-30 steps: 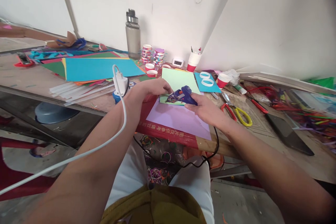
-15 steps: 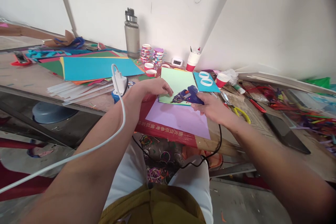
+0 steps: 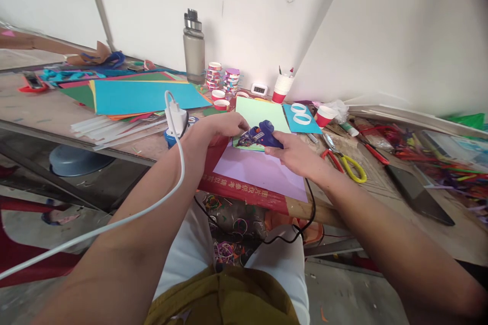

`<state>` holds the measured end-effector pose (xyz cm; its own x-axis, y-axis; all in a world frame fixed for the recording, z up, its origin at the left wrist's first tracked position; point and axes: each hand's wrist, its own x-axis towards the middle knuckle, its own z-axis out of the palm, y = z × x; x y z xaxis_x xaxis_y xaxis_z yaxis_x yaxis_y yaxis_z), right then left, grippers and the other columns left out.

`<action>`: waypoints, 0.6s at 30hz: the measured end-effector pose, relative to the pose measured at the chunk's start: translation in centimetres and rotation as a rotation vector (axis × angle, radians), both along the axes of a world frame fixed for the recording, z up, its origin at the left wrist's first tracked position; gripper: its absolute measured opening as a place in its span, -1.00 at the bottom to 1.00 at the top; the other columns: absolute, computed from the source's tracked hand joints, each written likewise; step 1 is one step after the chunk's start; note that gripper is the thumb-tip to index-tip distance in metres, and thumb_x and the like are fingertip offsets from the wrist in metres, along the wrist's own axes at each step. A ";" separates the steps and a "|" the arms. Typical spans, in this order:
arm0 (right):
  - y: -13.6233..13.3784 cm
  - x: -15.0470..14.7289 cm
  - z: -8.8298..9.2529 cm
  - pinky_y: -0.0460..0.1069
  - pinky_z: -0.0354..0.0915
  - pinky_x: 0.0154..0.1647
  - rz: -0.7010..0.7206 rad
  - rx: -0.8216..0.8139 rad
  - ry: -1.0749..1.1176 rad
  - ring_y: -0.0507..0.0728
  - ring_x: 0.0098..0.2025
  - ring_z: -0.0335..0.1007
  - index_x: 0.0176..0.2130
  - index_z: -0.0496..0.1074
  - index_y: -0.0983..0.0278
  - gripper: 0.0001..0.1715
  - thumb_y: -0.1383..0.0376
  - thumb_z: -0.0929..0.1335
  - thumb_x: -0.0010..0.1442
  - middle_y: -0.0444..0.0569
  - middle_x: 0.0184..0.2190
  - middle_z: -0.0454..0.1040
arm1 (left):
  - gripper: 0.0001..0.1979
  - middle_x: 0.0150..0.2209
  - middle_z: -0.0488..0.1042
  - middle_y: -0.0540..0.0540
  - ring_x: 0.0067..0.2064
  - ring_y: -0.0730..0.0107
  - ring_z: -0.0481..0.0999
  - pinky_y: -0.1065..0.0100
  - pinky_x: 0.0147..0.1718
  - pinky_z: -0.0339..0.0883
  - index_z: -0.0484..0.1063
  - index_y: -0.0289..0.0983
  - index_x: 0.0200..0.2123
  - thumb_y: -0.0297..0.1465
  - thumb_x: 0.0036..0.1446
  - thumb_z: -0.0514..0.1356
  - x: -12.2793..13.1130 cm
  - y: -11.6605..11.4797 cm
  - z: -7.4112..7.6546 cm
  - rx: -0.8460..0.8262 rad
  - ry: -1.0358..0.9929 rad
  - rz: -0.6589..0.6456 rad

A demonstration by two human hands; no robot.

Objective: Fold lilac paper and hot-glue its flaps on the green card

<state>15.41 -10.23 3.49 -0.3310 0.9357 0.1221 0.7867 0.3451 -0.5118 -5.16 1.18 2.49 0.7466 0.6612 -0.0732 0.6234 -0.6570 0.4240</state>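
Note:
My right hand [image 3: 293, 153] is wrapped round a blue hot glue gun [image 3: 267, 135], whose smudged nozzle end points left and a little down over a light green sheet of paper [image 3: 263, 107]. My left hand [image 3: 231, 124] is at the left edge of that sheet, fingers curled in and close to the glue gun's nozzle. What those fingers pinch, if anything, is too small to make out. Beneath the green sheet lies a purple sheet [image 3: 263, 170] near the table's front edge. A black cord [image 3: 313, 198] hangs down below my right wrist.
A white charging plug [image 3: 177, 121] with a white cable passes over my left forearm. Scissors with yellow handles [image 3: 354, 168], a blue card with two white rings [image 3: 310, 124], paper cups [image 3: 282, 89] and a bottle [image 3: 194, 53] stand or lie around. Clear sticks [image 3: 99, 129] lie left.
My right hand has moved the glue gun left, bringing its nozzle close to my left fingertips. The left hand has hardly moved. The view has shifted slightly.

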 end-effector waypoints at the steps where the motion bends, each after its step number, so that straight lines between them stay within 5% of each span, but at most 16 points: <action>1: 0.1 0.0 -0.1 -0.06 0.09 -0.38 0.009 0.005 0.006 0.09 -0.36 0.28 -0.36 0.32 0.24 -0.87 0.22 0.29 0.15 -0.08 -0.37 0.45 | -0.55 -0.23 0.60 -0.05 -0.26 0.29 0.50 0.44 -0.25 0.34 0.58 -0.26 -0.18 -0.48 -0.18 0.07 0.0 0.0 0.0 -0.004 0.000 0.004; 18: -1.0 2.4 0.5 -0.04 0.07 -0.40 -0.077 -0.004 -0.070 0.09 -0.40 0.25 -0.39 0.26 0.23 -0.85 0.20 0.26 0.16 -0.07 -0.42 0.39 | -0.62 -0.04 0.56 0.00 -0.11 0.37 0.50 0.51 -0.13 0.30 0.56 -0.20 -0.09 -0.41 0.01 0.13 -0.2 0.3 -0.3 -0.043 -0.015 -0.024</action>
